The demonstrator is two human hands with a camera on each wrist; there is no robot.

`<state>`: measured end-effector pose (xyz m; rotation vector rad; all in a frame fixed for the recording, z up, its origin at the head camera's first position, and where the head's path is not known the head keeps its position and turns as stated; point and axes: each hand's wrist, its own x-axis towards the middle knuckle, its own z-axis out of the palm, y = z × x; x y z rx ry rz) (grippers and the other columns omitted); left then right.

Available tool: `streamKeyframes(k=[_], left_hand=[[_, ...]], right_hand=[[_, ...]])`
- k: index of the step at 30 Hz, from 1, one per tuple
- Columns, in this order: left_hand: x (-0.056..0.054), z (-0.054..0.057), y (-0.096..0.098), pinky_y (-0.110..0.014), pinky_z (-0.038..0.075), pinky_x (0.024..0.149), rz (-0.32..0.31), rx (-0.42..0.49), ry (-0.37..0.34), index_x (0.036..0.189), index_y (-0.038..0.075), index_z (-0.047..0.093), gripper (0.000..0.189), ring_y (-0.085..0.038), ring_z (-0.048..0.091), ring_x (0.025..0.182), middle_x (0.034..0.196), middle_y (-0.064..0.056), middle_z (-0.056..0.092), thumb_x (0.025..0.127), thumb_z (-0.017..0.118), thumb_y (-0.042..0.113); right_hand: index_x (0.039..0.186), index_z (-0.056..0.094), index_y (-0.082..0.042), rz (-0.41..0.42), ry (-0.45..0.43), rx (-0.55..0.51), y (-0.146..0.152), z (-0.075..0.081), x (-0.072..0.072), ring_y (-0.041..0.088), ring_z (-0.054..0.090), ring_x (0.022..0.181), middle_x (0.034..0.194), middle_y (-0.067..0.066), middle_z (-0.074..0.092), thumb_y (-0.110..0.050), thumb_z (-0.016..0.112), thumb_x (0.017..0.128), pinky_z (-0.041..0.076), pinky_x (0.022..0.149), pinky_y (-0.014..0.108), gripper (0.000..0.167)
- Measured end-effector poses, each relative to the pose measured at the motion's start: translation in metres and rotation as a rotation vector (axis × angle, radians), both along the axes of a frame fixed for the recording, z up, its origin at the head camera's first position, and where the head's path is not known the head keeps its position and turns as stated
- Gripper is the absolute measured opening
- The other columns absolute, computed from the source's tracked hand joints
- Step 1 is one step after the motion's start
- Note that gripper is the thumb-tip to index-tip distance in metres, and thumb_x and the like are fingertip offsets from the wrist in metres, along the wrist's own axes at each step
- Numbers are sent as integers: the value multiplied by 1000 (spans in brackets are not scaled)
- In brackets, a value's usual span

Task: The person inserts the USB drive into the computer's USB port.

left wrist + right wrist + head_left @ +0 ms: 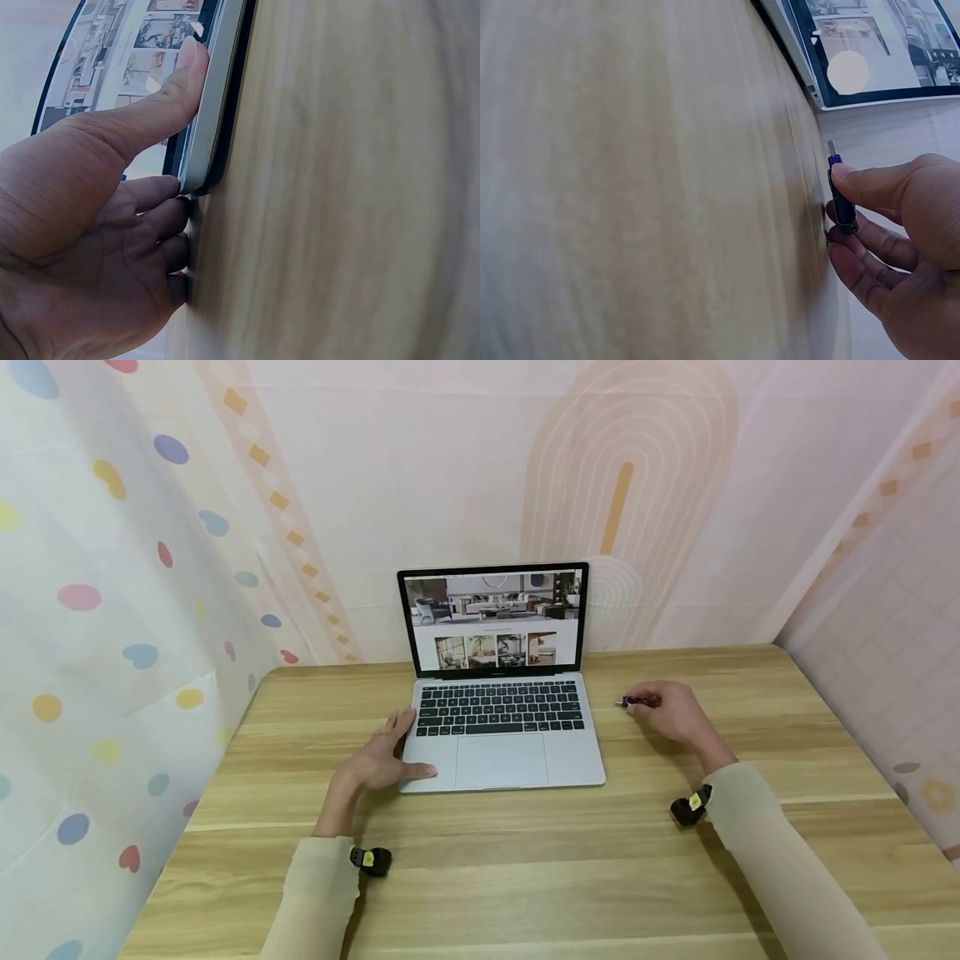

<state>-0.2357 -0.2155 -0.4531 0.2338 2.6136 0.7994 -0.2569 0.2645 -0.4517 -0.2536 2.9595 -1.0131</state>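
An open silver laptop (501, 762) stands on the wooden table, its lit screen showing pictures of furnished rooms. My left hand (381, 755) holds the laptop's front left corner: the thumb (180, 86) lies over the top, and the fingers (161, 221) meet the side edge and reach down to the tabletop. To the right of the laptop, my right hand (670, 710) pinches a small dark purple USB flash drive (841, 193) between thumb and fingers. Its metal plug points left, towards the laptop's right side, with a gap between them.
The wooden table (480, 877) stretches around the laptop on both sides and in front. Patterned cloth (420, 468) hangs behind the table and along its left and right sides. A small black camera (372, 862) sits at the left wrist, another (690, 807) at the right.
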Motion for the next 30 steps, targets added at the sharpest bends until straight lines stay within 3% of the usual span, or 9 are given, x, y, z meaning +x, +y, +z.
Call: streamKeyframes(k=[30], left_hand=[[-1, 1, 1, -71, 10, 123, 1, -7, -4, 166, 15, 2, 118, -53, -4, 156, 172, -22, -8, 85, 80, 49]], right_hand=[[122, 73, -2, -3, 2, 20, -14, -1, -9, 33, 66, 102, 118, 22, 72, -15, 66, 100, 55, 90, 49, 27]])
